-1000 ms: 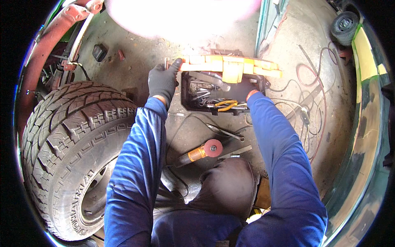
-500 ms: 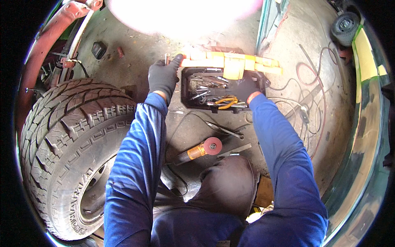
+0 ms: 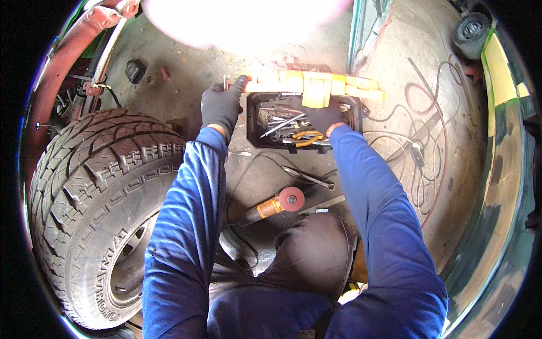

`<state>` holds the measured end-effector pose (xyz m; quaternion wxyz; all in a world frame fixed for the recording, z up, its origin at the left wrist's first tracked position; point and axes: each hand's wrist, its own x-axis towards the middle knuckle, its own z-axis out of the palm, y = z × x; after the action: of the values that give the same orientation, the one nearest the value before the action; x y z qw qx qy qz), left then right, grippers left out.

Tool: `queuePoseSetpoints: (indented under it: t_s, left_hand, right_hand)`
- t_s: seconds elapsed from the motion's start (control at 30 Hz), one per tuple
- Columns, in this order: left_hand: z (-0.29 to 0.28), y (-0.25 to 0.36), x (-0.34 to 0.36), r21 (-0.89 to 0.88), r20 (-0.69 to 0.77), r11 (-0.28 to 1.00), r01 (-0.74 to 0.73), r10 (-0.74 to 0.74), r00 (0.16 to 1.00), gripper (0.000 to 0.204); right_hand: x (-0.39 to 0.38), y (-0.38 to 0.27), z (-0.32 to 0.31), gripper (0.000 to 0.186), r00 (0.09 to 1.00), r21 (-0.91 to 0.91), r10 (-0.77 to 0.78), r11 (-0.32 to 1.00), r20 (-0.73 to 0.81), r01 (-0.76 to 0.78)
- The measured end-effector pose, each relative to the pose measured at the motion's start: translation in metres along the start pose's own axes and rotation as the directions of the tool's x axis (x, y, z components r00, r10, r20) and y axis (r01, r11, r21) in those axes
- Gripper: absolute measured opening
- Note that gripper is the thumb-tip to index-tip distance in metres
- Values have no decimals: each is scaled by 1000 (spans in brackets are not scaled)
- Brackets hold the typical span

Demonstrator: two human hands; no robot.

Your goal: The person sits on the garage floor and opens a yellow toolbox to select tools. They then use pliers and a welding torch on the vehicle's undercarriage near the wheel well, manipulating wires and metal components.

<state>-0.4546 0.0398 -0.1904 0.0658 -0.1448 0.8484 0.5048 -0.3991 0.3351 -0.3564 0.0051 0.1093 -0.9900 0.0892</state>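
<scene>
My left hand (image 3: 219, 108), in a dark glove, is closed at the left end of the raised orange toolbox lid (image 3: 282, 82), thumb on top. A metal end like a wrench's (image 3: 226, 81) sticks up beside its fingers. Below the lid sits a black toolbox (image 3: 250, 125), full of loose tools. My right hand (image 3: 326, 116), also gloved, reaches into it among the tools, its fingers hidden by the lid's orange latch (image 3: 317, 95) and the hand itself. Close to its wrist lie pliers with yellow-orange handles (image 3: 307, 139). Several metal wrenches and shafts (image 3: 285, 123) lie left of that hand.
An angle grinder (image 3: 276, 204) with a reddish disc lies on the floor before my knee, near a long wrench (image 3: 307, 177). A big tyre (image 3: 101, 209) stands at left. Hoses and cables (image 3: 420, 164) coil at right, beside a patchily painted vehicle panel (image 3: 491, 186).
My right hand has moved left inside the toolbox, over the middle of the tools. Some tools there have shifted. My left hand and the lid have moved only slightly.
</scene>
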Motion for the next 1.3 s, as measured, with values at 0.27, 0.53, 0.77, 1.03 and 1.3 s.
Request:
queuePoseSetpoints:
  t_s: [0.27, 0.53, 0.77, 1.03, 1.3]
  left_hand:
    - [-1, 1, 2, 20, 5, 1000, -19, 19, 1000, 70]
    - [-1, 4, 1, 40, -1, 999, -17, 17, 1000, 68]
    - [-1, 2, 0, -1, 4, 1000, -23, 23, 1000, 67]
    - [-3, -1, 1, 5, 14, 1000, -17, 17, 1000, 69]
    - [-3, 6, -1, 15, 7, 1000, -9, 9, 1000, 68]
  right_hand:
    - [-31, -10, -49, 60, 914, -118, -167, 967, 371, 225]
    - [-42, -47, -26, 76, 945, -290, -267, 904, 188, 313]
    - [-24, -32, -23, 53, 910, -146, -246, 940, 334, 308]
    - [17, 7, -14, 41, 979, 129, -102, 988, 176, 80]
    - [-24, 2, -38, 43, 997, 199, -77, 977, 10, 74]
